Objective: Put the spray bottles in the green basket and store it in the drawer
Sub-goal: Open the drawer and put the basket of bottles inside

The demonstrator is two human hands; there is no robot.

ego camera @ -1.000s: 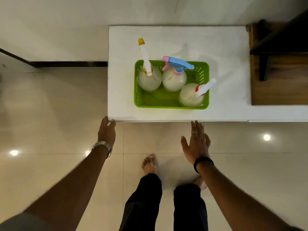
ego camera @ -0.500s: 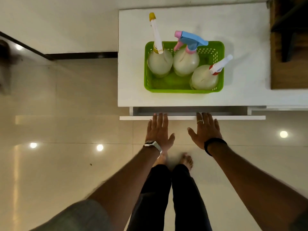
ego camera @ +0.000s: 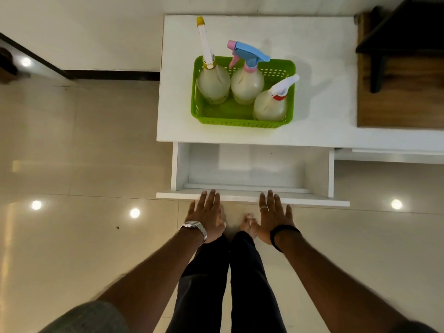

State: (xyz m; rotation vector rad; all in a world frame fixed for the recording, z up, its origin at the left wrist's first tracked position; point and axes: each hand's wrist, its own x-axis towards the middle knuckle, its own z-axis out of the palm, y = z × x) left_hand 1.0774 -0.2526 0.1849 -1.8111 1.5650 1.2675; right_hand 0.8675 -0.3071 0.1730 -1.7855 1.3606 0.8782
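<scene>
Head view: both flat, empty hands, left hand [ego camera: 206, 213] and right hand [ego camera: 272, 216], touch the drawer [ego camera: 252, 197] front; pull evenly, fully clearing the green basket [ego camera: 240, 121].

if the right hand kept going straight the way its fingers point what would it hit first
Its fingertips already reach the drawer front edge. Sliding on over that edge, the right hand would cross the open drawer cavity toward the white cabinet top, probably meeting the green basket next; depth is unclear.

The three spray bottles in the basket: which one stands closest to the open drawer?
The bottle with the white nozzle and red collar, at the right front corner of the green basket. The other two stand in the back row.
</scene>
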